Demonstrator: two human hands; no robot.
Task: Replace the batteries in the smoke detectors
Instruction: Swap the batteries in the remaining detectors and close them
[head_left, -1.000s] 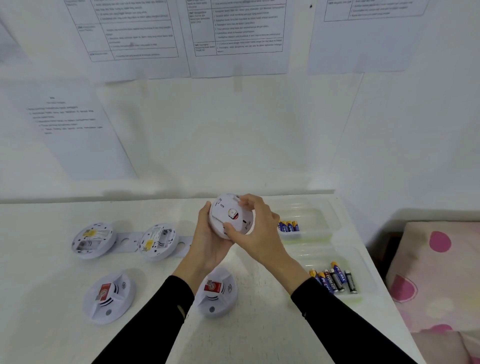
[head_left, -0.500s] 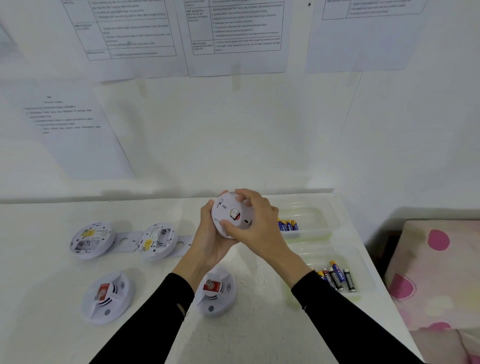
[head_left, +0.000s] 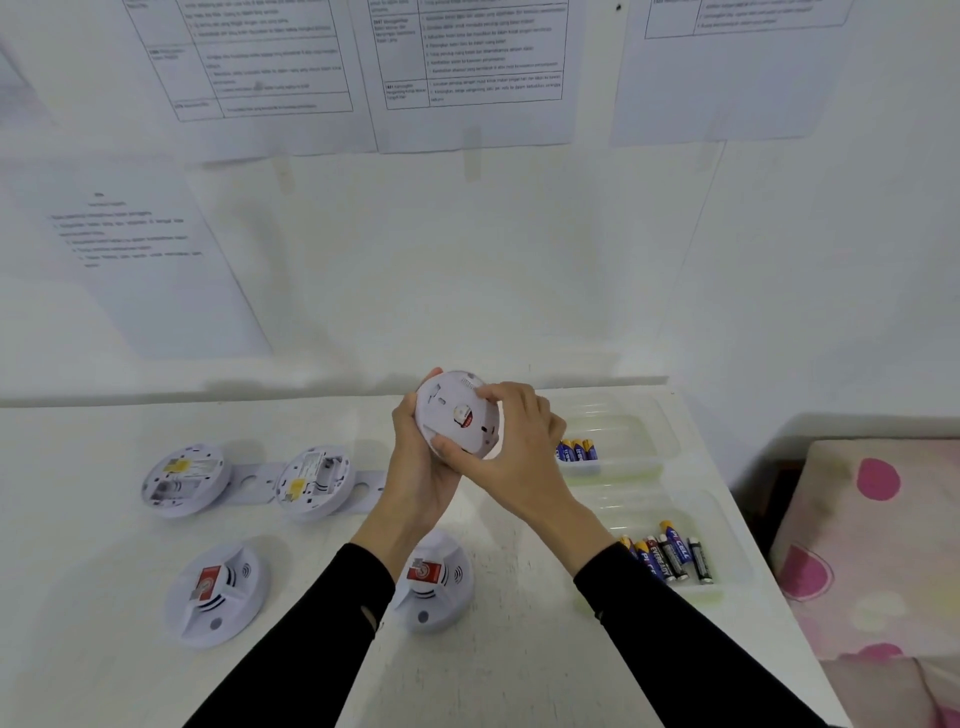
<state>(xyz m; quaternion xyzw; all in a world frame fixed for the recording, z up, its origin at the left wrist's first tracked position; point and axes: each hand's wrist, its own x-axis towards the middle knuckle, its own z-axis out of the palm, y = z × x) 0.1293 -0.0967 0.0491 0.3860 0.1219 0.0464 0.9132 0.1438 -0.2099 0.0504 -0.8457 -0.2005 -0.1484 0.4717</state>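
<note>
Hands on the held detector (head_left: 457, 415), and it sits right inside the grip, lifted above the table (head_left: 519, 649), flat back tipped toward the camera. Left hand (head_left: 415, 478) cups the disc from behind at its left rim. Right hand (head_left: 514, 447) curls over the right rim, thumb pressed on the lower edge. Both are grasping it.

This reads as a twist about the disc's centre axis, which points back at the wearer, either freeing or locking the back plate; which of the 2 I can't tell. Right hand looks placed to turn, left to brace.

Just past the right knuckles sits the far tray (head_left: 649, 415) with blue batteries (head_left: 576, 449). Beside the right forearm, the near tray (head_left: 727, 530) holds mixed batteries (head_left: 667, 556).

Left of the grip, 2 lie back-up, compartments showing: outer open detector (head_left: 184, 480) and inner open detector (head_left: 314, 480). Below the wrists are the outer face-up unit (head_left: 215, 592) and the inner face-up unit (head_left: 434, 579), which is partly hidden by the left forearm. Open air surrounds the disc, and the wall is well apart.
</note>
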